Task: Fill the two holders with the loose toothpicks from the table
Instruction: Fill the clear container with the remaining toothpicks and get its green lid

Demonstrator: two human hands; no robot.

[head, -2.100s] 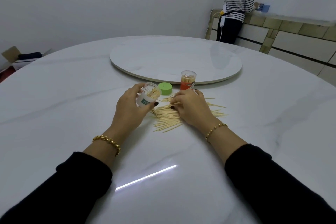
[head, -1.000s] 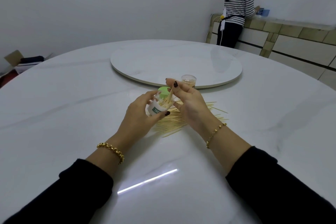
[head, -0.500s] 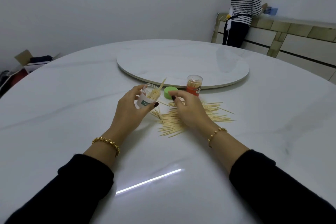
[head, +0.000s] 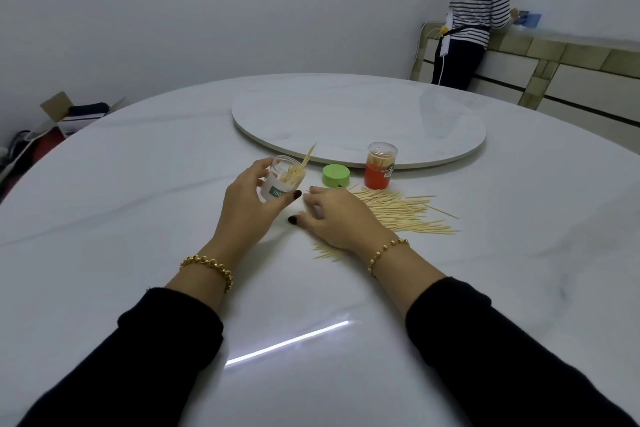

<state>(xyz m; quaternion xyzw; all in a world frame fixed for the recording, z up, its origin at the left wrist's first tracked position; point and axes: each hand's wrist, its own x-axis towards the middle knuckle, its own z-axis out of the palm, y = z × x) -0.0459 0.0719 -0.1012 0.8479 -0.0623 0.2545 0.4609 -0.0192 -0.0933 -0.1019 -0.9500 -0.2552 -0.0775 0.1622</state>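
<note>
Pale wood, splinter-thin: loose toothpicks [head: 401, 211] fanned out on the white marble table [head: 138, 218], right of centre, just near of the red holder [head: 380, 166] and the green lid [head: 335, 176].

From the head view, the only 1 given:

- Clear holder [head: 282, 184] held tilted just left of the pile, partly filled, with a few sticks poking past the rim.
- Left hand [head: 249, 204] wrapped round its wall, thumb in front and fingers behind: a closed, firm grip.
- Right hand [head: 337, 215] low over the near-left edge of the pile, fingers bent down onto the sticks. Pinching or merely pressing: cannot tell.

Probably near weightless, stiff yet easy to snap, sharp at the tips and slippery on polished stone. Best raked into a small parallel bundle and pinched at mid-length, away from the points. Holder likely light plastic and easily tipped, so best gripped round the wall and angled toward the incoming bundle.
</note>
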